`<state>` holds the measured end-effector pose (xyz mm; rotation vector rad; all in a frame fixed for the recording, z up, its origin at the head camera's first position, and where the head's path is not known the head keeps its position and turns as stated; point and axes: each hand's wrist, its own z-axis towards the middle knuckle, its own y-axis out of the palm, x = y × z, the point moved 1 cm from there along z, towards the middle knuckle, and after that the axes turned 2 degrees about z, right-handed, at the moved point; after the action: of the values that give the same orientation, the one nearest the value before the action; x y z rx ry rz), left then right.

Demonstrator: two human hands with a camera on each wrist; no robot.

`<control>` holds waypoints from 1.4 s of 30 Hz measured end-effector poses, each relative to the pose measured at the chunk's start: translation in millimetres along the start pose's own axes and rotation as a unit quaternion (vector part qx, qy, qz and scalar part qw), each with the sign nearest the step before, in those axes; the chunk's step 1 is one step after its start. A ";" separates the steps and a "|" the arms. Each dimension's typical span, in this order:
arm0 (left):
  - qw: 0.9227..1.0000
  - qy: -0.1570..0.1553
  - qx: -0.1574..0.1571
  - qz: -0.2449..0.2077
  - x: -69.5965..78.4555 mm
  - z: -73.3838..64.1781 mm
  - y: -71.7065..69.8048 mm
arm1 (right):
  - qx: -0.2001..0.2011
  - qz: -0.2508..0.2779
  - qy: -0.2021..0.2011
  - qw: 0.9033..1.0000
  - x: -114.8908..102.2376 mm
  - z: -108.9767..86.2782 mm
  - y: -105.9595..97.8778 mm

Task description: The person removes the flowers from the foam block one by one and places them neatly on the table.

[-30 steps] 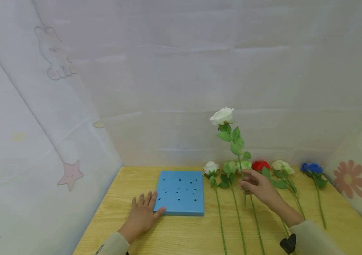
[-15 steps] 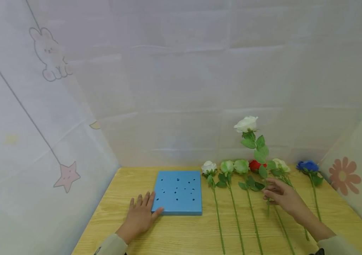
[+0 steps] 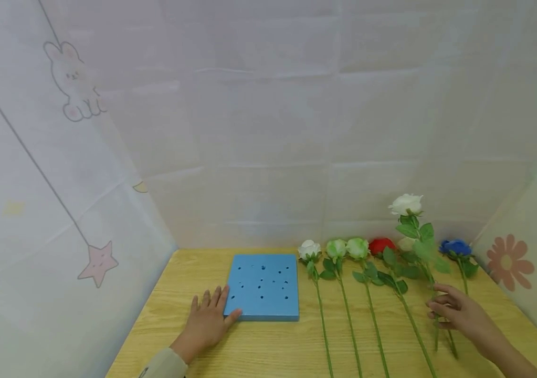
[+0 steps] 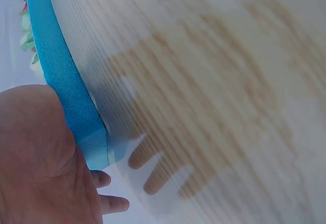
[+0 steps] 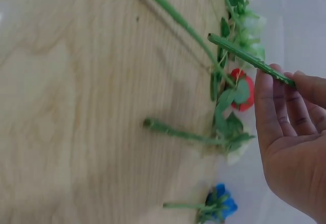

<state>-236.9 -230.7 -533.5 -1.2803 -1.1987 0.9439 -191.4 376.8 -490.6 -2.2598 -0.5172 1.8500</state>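
Note:
My right hand [image 3: 462, 312] pinches the green stem of a white artificial rose [image 3: 407, 205] between thumb and fingers. The bloom stands raised and tilts left, and its leaves overlap a cream rose [image 3: 406, 244] on the table. In the right wrist view the cut end of the held stem [image 5: 244, 56] sticks out past the fingertips, over the tabletop. My left hand [image 3: 207, 320] rests with spread, straight fingers at the left edge of a blue foam board [image 3: 261, 307] with several small holes in its top. The left wrist view shows the palm beside the board's side [image 4: 71, 76].
Flowers lie in a row on the wooden table [image 3: 249, 352], stems toward me: a white rose [image 3: 309, 250], two pale green roses [image 3: 336, 249], a red rose [image 3: 381, 245] and, far right, a blue rose [image 3: 456, 248]. A pale printed curtain [image 3: 259, 131] hangs behind.
My right hand has carried the white rose rightward and lower, from above the green roses to between the cream and blue ones. The left hand stays at the board.

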 end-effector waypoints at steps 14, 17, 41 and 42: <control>1.000 -0.005 0.001 0.009 1.5 -4.4 -7.2 | 0.002 -0.015 0.071 0.997 37.6 -9.2 -30.6; 1.000 -0.003 0.000 0.005 0.2 -6.3 -8.2 | 0.007 -0.014 0.082 0.996 43.2 -9.5 -31.8; 1.000 -0.007 -0.008 -0.008 -2.0 -10.5 -5.0 | 0.012 -0.022 0.113 0.993 76.1 -7.3 -32.1; 1.000 -0.007 -0.008 -0.008 -1.9 -10.5 -5.2 | 0.012 -0.019 0.115 0.993 76.8 -7.1 -32.0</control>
<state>-227.5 -235.1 -527.6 -1.2780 -1.2274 0.9347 -176.5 435.6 -548.0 -2.3866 -0.4924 1.5428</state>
